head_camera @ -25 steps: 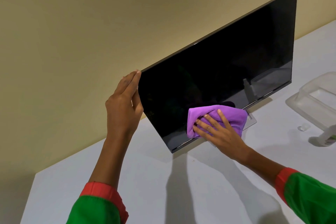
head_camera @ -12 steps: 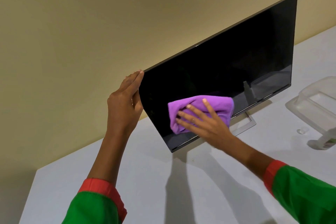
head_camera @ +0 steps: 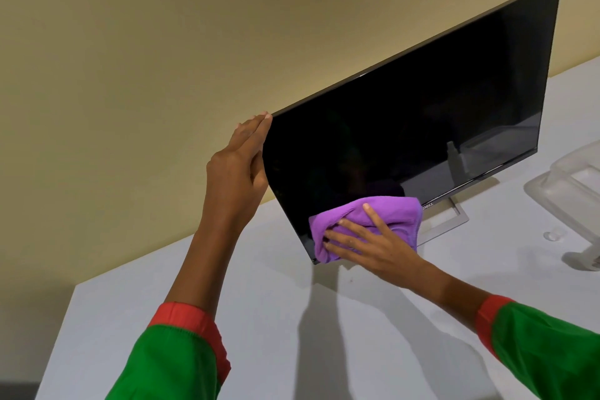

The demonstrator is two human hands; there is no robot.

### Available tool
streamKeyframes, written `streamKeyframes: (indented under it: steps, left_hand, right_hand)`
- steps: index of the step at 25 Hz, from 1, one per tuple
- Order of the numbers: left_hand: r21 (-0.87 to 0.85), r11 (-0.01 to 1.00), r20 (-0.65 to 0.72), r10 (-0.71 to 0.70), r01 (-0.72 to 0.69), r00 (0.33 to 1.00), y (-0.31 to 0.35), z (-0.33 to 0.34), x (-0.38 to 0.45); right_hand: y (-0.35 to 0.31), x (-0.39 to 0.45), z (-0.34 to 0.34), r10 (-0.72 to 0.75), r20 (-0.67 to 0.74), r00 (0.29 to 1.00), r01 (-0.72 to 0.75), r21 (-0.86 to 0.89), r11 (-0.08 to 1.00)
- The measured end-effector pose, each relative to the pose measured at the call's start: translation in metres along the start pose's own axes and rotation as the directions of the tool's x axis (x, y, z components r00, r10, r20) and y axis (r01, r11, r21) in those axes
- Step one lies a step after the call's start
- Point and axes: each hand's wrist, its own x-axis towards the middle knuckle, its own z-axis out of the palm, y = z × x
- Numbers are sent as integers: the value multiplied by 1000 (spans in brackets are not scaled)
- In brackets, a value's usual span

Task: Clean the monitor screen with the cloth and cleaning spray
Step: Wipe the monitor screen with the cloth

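Note:
A black monitor [head_camera: 422, 114] stands on a white table, its screen dark and facing me. My left hand [head_camera: 238, 169] grips the monitor's left edge, fingers flat along the frame. My right hand [head_camera: 367, 242] presses a bunched purple cloth [head_camera: 386, 216] against the screen's lower left corner, fingers spread over it. The base of the spray bottle [head_camera: 589, 260] shows at the right edge, mostly cut off.
The monitor's silver stand [head_camera: 454, 219] rests on the white table [head_camera: 292, 318]. A clear plastic container [head_camera: 565, 182] sits at the right, with a small clear cap [head_camera: 553, 234] near it. A beige wall stands close behind. The table's left edge lies near my left sleeve.
My right hand has slid the cloth down and left on the screen, from mid-low to the bottom left corner. My left hand has stayed on the monitor's edge.

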Motion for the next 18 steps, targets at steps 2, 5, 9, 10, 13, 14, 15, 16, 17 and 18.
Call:
streamKeyframes:
  steps: [2,5,9,10,13,14,15,16,17,18]
  left_hand:
    - [-6,1000,9,-15,15,1000,0,-1,0]
    - [-40,999,5,-34,34,999,1,-1,2]
    - [-70,996,-3,-51,50,999,0,-3,2]
    - [-73,996,1,-53,53,999,1,-3,1]
    - [-99,993,5,-65,65,998,1,-3,-1]
    - [-106,992,4,-70,70,998,1,-3,-2]
    - [-111,991,3,-76,76,997,1,-3,-2]
    - [-116,990,2,-83,82,997,2,-3,-2]
    - [-119,989,2,-86,86,996,3,-3,-2]
    - [-122,989,1,-86,85,996,4,-3,-2]
  right_hand:
    - [-4,21,-6,-48,-10,999,48,26,998]
    - [10,51,-21,14,-75,997,-9,61,998]
    - [61,53,-37,351,-182,919,-342,80,936]
    - [71,43,-37,419,-164,893,-412,77,908]
    - [76,7,-27,545,-64,836,-542,64,838]
    - [68,-3,-22,553,-37,832,-550,61,833]
    - [57,-10,-18,542,-10,840,-541,58,839]
    - [45,-15,-14,517,15,856,-517,57,854]
    - [34,-18,-10,481,35,876,-482,54,874]
    - [25,-19,-7,436,39,899,-437,50,898]
